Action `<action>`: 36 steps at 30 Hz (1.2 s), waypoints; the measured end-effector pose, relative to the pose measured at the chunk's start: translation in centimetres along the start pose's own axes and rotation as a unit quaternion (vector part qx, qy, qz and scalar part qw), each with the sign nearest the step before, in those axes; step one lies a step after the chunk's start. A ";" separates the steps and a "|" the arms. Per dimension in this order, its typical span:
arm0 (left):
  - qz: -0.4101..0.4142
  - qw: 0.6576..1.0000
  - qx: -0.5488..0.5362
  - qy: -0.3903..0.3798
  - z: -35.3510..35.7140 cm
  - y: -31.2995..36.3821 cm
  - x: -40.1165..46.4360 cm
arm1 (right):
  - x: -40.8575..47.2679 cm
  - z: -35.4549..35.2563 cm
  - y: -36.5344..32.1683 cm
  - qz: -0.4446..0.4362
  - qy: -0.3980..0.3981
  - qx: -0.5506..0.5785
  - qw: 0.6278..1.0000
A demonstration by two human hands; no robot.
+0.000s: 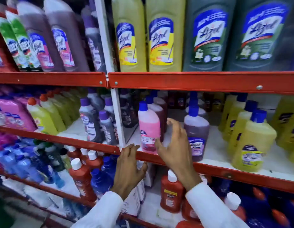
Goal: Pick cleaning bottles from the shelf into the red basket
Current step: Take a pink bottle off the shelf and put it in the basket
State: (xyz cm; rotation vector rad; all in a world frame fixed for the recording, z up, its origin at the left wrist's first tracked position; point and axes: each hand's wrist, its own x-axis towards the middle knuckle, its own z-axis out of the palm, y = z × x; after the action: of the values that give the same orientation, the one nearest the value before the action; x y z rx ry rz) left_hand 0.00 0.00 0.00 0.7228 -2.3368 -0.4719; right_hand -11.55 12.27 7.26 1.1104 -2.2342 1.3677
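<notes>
A pink cleaning bottle (148, 127) with a blue cap stands at the front of the middle shelf (208, 168). My right hand (171, 145) is just to its right, fingers spread, thumb tip at the bottle's label, not closed on it. My left hand (129, 168) is lower left, fingers spread against the red shelf edge, holding nothing. A purple bottle (196, 132) stands right of my right hand. No red basket is in view.
Yellow bottles (253, 142) fill the middle shelf's right side. Large yellow (128, 38) and dark green bottles (208, 35) stand on the top shelf. Red bottles (171, 191) and blue ones (100, 180) crowd the lower shelf. A white upright post (117, 116) divides the shelving.
</notes>
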 end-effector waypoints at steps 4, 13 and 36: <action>0.039 0.997 0.048 -0.040 1.8 -2.2 1.3 | 2.3 6.7 -2.4 0.149 0.061 0.035 0.986; 0.106 0.989 0.080 -0.072 2.5 -4.2 1.7 | 5.4 10.4 -1.3 0.175 0.145 0.149 0.962; 0.088 0.992 -0.010 -0.089 6.4 -0.6 2.5 | 5.7 -6.9 -2.4 0.006 -0.276 0.725 0.631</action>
State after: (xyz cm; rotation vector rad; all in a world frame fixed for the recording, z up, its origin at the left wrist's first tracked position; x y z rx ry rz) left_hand -5.67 -1.01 -3.82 0.4763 -2.5311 -0.4981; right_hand -14.51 14.91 15.60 2.0713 -0.8172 3.2910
